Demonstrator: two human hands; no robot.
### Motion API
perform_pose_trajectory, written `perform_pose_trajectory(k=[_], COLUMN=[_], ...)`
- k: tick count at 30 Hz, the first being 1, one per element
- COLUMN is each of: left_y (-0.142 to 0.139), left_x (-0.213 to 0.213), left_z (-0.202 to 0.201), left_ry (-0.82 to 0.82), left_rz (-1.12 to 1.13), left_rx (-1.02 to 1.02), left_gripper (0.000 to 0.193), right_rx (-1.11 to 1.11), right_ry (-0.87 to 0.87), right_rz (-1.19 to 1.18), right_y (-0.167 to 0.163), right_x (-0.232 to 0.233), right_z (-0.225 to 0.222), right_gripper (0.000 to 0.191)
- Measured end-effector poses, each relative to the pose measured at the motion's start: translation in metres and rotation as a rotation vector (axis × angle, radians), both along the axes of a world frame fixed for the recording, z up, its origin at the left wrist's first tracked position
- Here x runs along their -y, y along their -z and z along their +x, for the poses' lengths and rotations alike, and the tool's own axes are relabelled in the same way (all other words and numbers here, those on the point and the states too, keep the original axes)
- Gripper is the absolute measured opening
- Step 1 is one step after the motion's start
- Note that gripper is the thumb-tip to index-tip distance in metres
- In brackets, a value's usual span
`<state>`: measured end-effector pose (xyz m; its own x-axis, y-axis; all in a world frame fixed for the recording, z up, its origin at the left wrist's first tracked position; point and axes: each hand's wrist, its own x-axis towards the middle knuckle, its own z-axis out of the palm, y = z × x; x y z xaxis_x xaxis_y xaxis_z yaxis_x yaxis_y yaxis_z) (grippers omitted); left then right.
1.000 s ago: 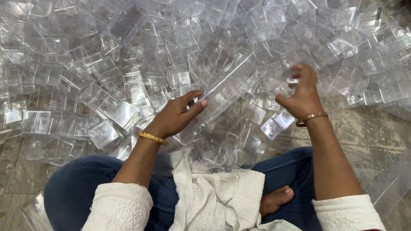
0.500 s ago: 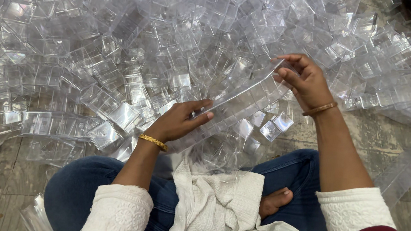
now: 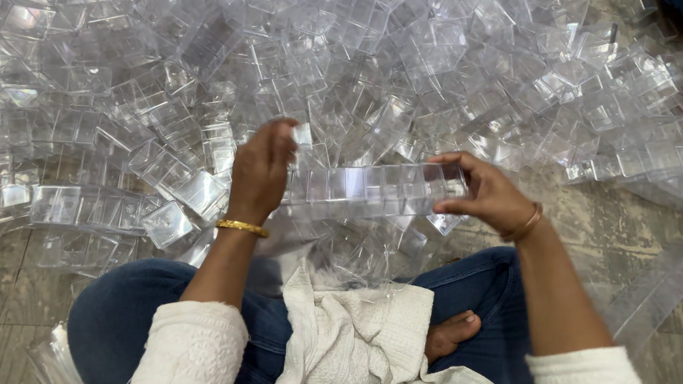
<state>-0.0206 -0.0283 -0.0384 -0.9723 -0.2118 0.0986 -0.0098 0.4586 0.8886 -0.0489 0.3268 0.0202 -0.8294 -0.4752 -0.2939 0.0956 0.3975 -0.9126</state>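
A row of nested clear plastic boxes (image 3: pixel 374 191) is held level in the air above the person's lap, just in front of the big heap. The left hand (image 3: pixel 261 168) is closed round its left end, fingers over the top; the right hand (image 3: pixel 485 196) pinches its right end between thumb and fingertips. Both hands are grasping the same row.

The row looks very light and stiff, but thin-walled and glossy, so it is probably slippery and could crack or spring apart if bent in the middle. Holding it by both ends, pressing gently inward as the hands do, seems the safest grip.

Behind it, a heap of loose clear plastic boxes (image 3: pixel 354 45) covers the concrete floor (image 3: pixel 569 228) from the far edge almost to the knees. A finished stacked row (image 3: pixel 85 207) lies on the floor left of the left hand, and a long clear sleeve (image 3: pixel 658 290) lies by the right edge. Each wrist wears a gold bangle (image 3: pixel 242 227). A white cloth (image 3: pixel 353 341) lies across the blue jeans (image 3: pixel 112 316).

No labels, printed packages or signs are visible; everything is unmarked transparent plastic.
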Motion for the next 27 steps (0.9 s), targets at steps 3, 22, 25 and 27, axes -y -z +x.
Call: perform_pose_trajectory(k=[3, 22, 25, 27], left_y=[0.018, 0.003, 0.006, 0.008], left_x=[0.009, 0.012, 0.013, 0.014], left_z=[-0.006, -0.009, -0.011, -0.012], left_ry=[-0.266, 0.044, -0.021, 0.030], left_rz=[-0.161, 0.575, 0.437, 0.471], left_rx=[0.041, -0.024, 0.158, 0.169], left_gripper=[0.055, 0.064, 0.069, 0.072], right_rx=[-0.096, -0.263, -0.537, -0.623], right_ry=[0.084, -0.020, 0.011, 0.049], right_rz=[-0.096, 0.358, 0.511, 0.497], right_y=[0.028, 0.045, 0.042, 0.042], right_x=[0.012, 0.015, 0.024, 0.028], right_z=[0.021, 0.056, 0.057, 0.058], right_gripper=[0.076, 0.091, 0.082, 0.076])
